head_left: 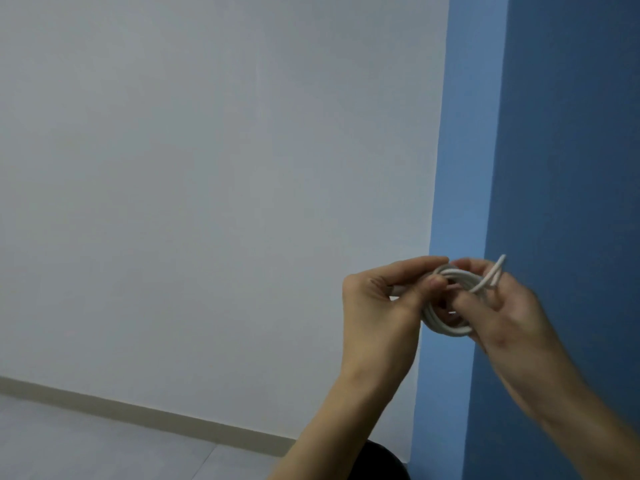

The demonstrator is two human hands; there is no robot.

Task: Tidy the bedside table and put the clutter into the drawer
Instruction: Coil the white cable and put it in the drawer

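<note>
Cable coil [447,328], hands [379,306] [514,315] gripping, ends apparently hidden

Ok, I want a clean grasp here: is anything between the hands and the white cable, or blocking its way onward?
Nothing visible does. The left hand and right hand both hold the coiled white cable directly, up in the air. No drawer is in view, so its path there cannot be judged.

White wall [207,168] w/ beige skirting [138,412], grey floor [86,452], blue wall [571,133] at right, dark obj [388,462] btm.
</note>
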